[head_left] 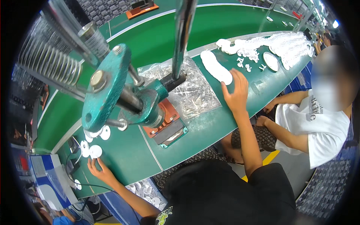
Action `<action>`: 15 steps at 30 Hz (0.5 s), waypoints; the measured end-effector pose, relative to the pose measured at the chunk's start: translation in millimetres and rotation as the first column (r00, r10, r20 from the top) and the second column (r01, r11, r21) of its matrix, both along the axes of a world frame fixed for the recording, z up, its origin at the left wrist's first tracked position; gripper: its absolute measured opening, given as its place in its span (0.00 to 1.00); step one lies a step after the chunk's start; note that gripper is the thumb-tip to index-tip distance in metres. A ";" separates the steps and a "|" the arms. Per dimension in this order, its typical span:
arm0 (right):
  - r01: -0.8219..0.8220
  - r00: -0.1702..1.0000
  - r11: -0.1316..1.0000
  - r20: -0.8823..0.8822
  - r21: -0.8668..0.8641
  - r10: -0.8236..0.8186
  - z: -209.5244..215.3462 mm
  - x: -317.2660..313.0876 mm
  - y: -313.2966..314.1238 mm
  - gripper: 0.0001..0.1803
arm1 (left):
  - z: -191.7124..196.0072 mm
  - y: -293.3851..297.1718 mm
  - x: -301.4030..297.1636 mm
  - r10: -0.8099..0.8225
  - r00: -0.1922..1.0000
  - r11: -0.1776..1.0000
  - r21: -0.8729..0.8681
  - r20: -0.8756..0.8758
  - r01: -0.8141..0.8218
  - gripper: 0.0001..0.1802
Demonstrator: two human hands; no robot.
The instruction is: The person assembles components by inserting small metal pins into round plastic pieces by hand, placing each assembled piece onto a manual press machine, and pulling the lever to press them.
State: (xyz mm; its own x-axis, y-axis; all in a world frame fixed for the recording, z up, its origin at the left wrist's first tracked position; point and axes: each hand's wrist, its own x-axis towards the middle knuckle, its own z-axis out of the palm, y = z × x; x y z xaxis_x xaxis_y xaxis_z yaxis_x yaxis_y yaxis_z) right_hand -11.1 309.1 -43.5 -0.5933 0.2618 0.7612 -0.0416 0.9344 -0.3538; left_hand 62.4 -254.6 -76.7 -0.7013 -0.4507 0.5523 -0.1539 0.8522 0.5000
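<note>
On the right of the green bench lies a long, rounded white piece (215, 67). The thumb and fingers of my right hand (238, 89) are closed against opposite edges of its near end. At the left, my left hand (100, 171) is open, its fingertips just below a white disc (95, 151). More white discs (105, 132) lie beyond it, partly hidden by the press. A teal press (108, 88) with a steel post stands between my hands, over a brown and black block (165, 125).
A clear plastic bag of small metal pins (195, 88) lies behind the press. White parts (288, 47) are heaped at the far right, beside a white oval dish (270, 61). A person in a white shirt (313, 125) sits at my right. A black cable (90, 184) crosses near my left wrist.
</note>
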 end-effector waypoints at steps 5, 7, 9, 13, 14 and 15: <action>-0.479 0.870 0.872 0.074 -0.100 0.487 5.5 37.2 -48.1 0.16 | 10.6 15.5 -1.1 -0.067 0.998 0.988 -0.140 0.002 0.067 0.13; -0.595 0.783 0.793 0.128 -0.133 0.609 9.1 36.1 -69.9 0.15 | 9.4 15.1 -1.9 -0.175 0.984 0.976 -0.133 -0.012 0.172 0.12; -0.617 0.736 0.779 0.270 -0.109 0.621 12.9 32.6 -83.8 0.14 | 13.4 17.0 -3.2 -0.231 0.973 0.962 -0.148 -0.002 0.228 0.12; -0.554 0.723 0.813 0.381 -0.177 0.576 15.2 22.4 -89.2 0.16 | 16.6 24.8 -0.3 -0.180 0.982 0.983 -0.037 -0.066 0.177 0.16; -0.550 0.707 0.820 0.432 -0.162 0.560 14.2 20.1 -92.7 0.14 | 19.1 29.5 -0.1 -0.110 0.991 0.993 0.043 -0.078 0.114 0.17; -0.546 0.689 0.825 0.482 -0.147 0.542 12.0 17.9 -95.9 0.13 | 20.3 34.2 -2.6 -0.117 0.990 0.992 0.043 -0.081 0.121 0.17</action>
State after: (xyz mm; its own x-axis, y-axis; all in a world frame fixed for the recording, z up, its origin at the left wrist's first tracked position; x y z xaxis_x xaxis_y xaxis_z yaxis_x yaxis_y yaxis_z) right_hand 6.8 213.2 -31.5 -0.9149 -0.2286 0.3328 -0.3697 0.8055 -0.4632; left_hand 59.8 -220.4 -56.4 -0.7074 -0.3936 0.5871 -0.0115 0.8369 0.5472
